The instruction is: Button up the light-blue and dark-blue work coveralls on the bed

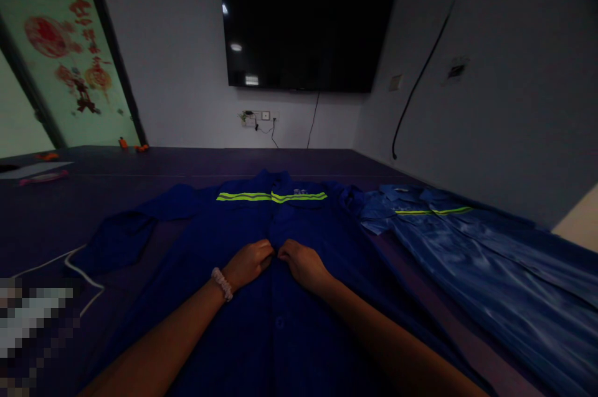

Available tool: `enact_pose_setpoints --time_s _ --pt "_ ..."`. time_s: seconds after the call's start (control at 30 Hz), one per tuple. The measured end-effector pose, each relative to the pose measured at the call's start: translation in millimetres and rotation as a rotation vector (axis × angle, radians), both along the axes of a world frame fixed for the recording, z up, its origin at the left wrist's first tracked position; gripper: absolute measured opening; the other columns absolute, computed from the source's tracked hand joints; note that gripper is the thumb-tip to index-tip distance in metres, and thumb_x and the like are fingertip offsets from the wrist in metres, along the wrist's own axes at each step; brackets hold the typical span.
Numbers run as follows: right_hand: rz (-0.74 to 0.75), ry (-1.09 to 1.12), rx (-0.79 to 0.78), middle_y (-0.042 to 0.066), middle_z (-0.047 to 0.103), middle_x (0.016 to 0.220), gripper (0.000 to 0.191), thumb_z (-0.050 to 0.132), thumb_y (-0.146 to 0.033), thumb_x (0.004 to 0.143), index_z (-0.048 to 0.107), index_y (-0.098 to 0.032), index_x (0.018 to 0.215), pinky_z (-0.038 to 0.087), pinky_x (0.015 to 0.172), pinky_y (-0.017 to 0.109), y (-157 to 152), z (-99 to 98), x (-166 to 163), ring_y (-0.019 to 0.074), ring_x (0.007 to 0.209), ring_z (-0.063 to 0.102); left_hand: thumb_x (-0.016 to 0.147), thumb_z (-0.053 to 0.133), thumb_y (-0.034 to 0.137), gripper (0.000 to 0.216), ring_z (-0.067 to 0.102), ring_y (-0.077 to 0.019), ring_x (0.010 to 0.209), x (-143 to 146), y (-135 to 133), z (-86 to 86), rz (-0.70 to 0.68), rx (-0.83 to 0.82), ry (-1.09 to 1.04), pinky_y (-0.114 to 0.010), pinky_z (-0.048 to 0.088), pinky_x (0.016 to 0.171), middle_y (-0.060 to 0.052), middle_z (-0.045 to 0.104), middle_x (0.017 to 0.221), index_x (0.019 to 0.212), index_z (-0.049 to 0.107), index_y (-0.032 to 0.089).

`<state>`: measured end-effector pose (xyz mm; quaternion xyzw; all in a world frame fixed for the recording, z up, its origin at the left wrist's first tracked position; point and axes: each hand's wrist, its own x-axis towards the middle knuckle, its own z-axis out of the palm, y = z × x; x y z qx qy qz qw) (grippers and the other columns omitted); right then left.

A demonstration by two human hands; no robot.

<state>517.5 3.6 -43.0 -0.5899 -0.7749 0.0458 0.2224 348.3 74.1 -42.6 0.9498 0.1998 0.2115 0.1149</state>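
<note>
A dark blue work jacket (224, 229) with yellow-green reflective stripes across the chest lies spread out in front of me, collar away from me. My left hand (252, 261), with a pale scrunchie (221, 285) on the wrist, pinches the front placket near mid-chest. Just to its right, my right hand (301, 263) has its fingers closed on the same placket edge. The fingertips nearly meet, and whatever lies between them is hidden. Nearer me, a button (280, 322) shows on the placket.
A second, lighter-looking blue jacket (448, 253) with a yellow stripe lies at the right. White cable (84, 267) runs across the purple surface (200, 163) at the left, near a pink object (44, 177). A television (308, 26) hangs on the far wall; a black cable (427, 54) dangles at the right.
</note>
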Motion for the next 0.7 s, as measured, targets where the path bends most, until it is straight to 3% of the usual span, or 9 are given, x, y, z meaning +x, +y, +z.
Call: enact_pose_setpoints --time_s 0.23,0.47,0.7 --pt "0.000 0.033 -0.003 0.004 0.062 0.092 0.019 0.042 -0.015 0.086 0.060 -0.019 0.091 0.040 0.075 0.023 0.5 -1.3 0.2 0.0143 0.087 0.057 0.083 0.042 0.012 0.017 0.053 -0.0123 0.070 1.7 0.2 -0.4 0.001 -0.037 -0.068 -0.022 0.039 0.065 -0.003 0.056 0.075 0.075 0.057 0.016" --pt "-0.011 0.017 -0.003 0.003 0.063 0.092 0.018 0.043 -0.016 0.086 0.061 -0.019 0.091 0.040 0.073 0.023 -1.9 1.1 -1.8 0.0149 0.086 0.058 0.074 0.052 0.011 0.012 0.052 -0.0118 0.063 4.3 0.1 3.7 0.125 -0.111 -0.105 -0.021 0.038 0.059 -0.002 0.057 0.067 0.065 0.060 0.014" --pt "-0.019 0.053 -0.011 0.003 0.063 0.093 0.018 0.045 -0.016 0.086 0.062 -0.019 0.090 0.040 0.075 0.024 -1.4 1.6 -1.2 0.0142 0.088 0.058 0.069 0.050 0.009 0.015 0.051 -0.0095 0.060 4.7 2.2 4.4 0.040 -0.239 -0.108 -0.019 0.037 0.055 -0.001 0.059 0.070 0.067 0.064 0.014"
